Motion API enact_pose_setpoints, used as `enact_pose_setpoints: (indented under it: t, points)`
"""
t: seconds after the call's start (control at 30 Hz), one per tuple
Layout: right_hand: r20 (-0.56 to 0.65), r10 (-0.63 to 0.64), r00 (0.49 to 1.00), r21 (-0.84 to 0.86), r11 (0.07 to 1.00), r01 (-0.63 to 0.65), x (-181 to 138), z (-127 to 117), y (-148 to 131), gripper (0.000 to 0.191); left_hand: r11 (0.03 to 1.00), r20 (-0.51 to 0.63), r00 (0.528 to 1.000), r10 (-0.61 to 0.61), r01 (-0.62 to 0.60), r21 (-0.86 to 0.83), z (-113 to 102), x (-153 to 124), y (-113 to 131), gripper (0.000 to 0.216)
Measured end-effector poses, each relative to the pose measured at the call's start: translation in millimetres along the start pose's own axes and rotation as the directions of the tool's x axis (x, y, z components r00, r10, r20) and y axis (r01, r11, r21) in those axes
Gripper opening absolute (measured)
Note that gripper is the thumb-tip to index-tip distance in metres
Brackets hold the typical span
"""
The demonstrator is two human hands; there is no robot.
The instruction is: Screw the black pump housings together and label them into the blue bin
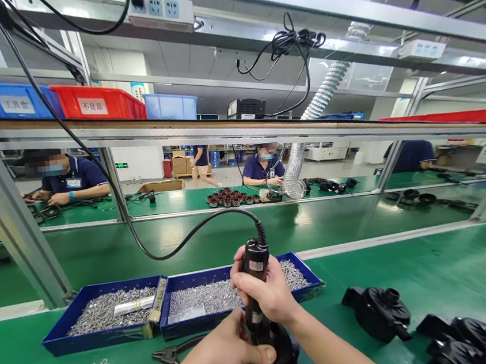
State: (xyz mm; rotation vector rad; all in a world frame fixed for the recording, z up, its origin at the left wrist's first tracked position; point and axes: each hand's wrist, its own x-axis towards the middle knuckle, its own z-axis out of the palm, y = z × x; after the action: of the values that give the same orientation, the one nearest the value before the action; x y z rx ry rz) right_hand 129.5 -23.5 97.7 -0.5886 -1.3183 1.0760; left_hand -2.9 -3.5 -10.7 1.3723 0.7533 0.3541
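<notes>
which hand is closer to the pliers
Left. The left hand sits just right of the pliers, holding the black housing; the right hand is farther up and right, gripping the screwdriver.

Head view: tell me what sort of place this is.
Probably a factory assembly line: green workbench, blue screw trays, right hand gripping a corded electric screwdriver, left hand on a black housing.

Head-worn camera looks forward and down, close over the green workbench (409, 280).

Screwdriver (254, 261) and housing (287, 348) are black, trays (103, 339) blue (screws (212, 298) silver), bench (452, 276) green.
</notes>
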Motion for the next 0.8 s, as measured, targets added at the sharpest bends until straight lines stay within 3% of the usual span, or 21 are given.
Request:
enact_pose_setpoints:
  t: [0.17, 0.4, 0.6, 0.8]
  points:
    - [-0.011, 0.002, 1.0, 0.02, 1.0, -0.001, 2, -1, 3, 0.033, 0.968, -0.134, 0.964, 0.229, -0.239, -0.07, 15, -6, -14, 0.097]
    - [0.062, 0.0, 0.998, 0.036, 0.999, -0.002, 4, -5, 2, 0.036, 0.874, -0.242, 0.892, 0.383, -0.434, -0.217, 45, -5, -51, 0.104]
    - [0.074, -0.011, 0.997, 0.052, 0.999, 0.007, 4, -9, 1, 0.036, 0.875, -0.228, 0.88, 0.417, -0.457, -0.163, 48, -10, -56, 0.11]
    - [-0.073, -0.049, 0.996, -0.043, 0.998, 0.046, 2, -1, 0, 0.029, 0.869, -0.244, 0.858, 0.453, -0.486, -0.096, 52, -15, -50, 0.105]
